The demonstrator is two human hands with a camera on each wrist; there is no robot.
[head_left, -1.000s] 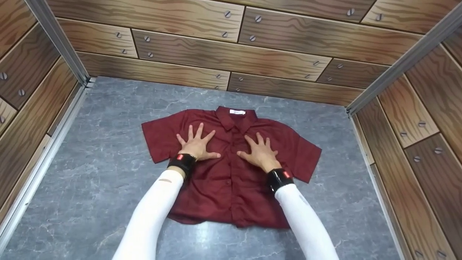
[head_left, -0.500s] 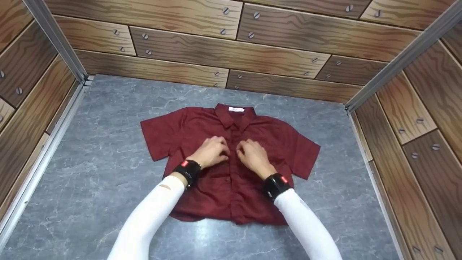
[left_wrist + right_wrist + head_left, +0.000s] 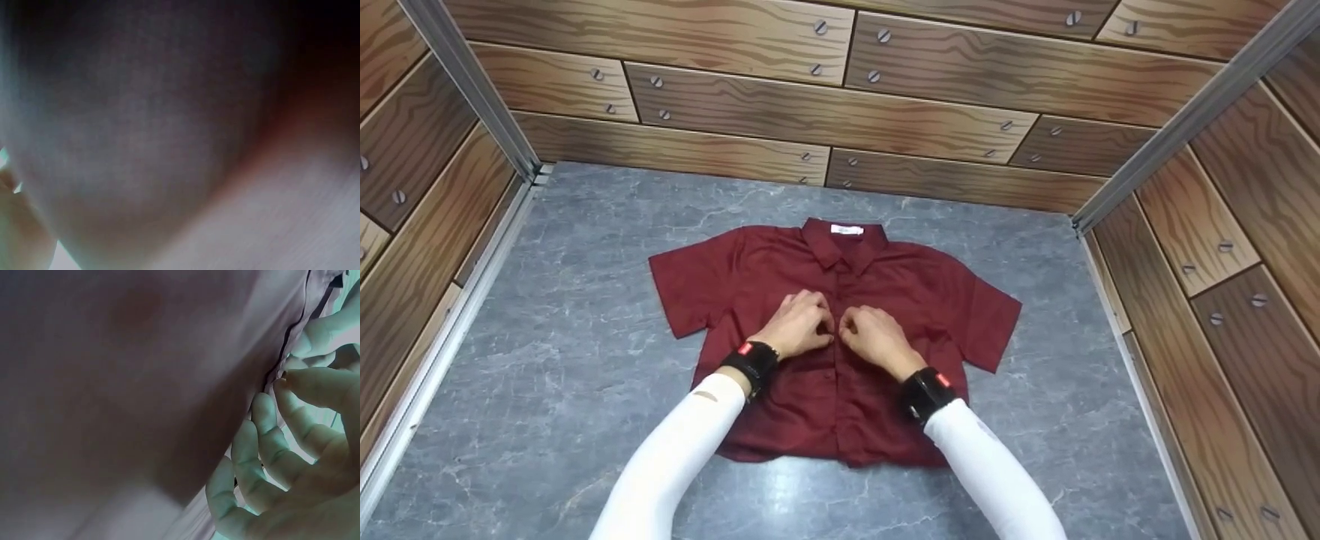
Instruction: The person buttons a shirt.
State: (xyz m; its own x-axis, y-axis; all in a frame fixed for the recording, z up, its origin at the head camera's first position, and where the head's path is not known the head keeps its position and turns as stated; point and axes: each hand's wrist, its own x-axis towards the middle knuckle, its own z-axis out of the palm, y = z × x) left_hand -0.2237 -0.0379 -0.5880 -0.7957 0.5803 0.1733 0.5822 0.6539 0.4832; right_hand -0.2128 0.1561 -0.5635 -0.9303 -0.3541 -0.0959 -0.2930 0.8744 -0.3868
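Note:
A dark red short-sleeved button-up shirt [image 3: 919,277] lies front up and spread out, its collar [image 3: 870,244] toward the back wall. Over the middle of its chest, my left hand [image 3: 799,324] has its fingers curled at the button placket. Facing it from the other side, my right hand [image 3: 876,337] pinches the placket edge between thumb and forefinger, as the right wrist view shows. There, the other right-hand fingers [image 3: 273,441] bend against the cloth, and left-hand fingers [image 3: 323,334] meet the same edge. The left wrist view is mostly dark and blurred.
The grey marbled surface [image 3: 570,337] extends around the shirt. Wood-patterned panels [image 3: 735,97] enclose it at the back and both sides, with metal rails [image 3: 442,330] along the edges.
Both hands were spread flat on the shirt's chest a second ago. They have moved inward to the placket and their fingers have curled onto it.

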